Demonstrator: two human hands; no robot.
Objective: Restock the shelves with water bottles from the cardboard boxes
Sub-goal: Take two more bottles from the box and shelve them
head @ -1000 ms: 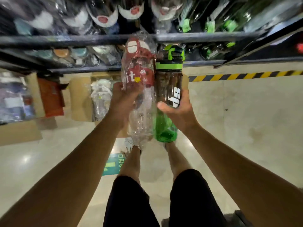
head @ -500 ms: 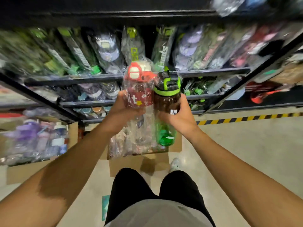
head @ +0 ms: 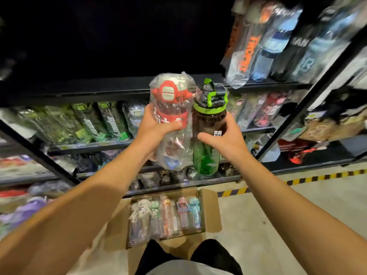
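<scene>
My left hand [head: 154, 127] grips a red-lidded water bottle [head: 170, 100] wrapped in clear plastic. My right hand [head: 224, 138] grips a dark bottle with a green lid and green base [head: 209, 116]. Both bottles stand upright side by side, touching, raised in front of the black metal shelves [head: 111, 144]. The shelf at lid height is dark and I cannot see what it holds. On the floor below, an open cardboard box [head: 210, 211] holds several wrapped bottles.
Wrapped bottles lie in rows on the lower shelves [head: 103, 122] and at the upper right [head: 264, 40]. More purple bottles [head: 29, 207] sit at the lower left. A yellow-black floor stripe [head: 317, 176] runs along the rack's foot. Diagonal rack posts [head: 309, 102] flank my arms.
Both hands have lifted the two bottles higher, from the low shelves up to the dark upper shelf. My view has tilted up, and the box now shows below my arms.
</scene>
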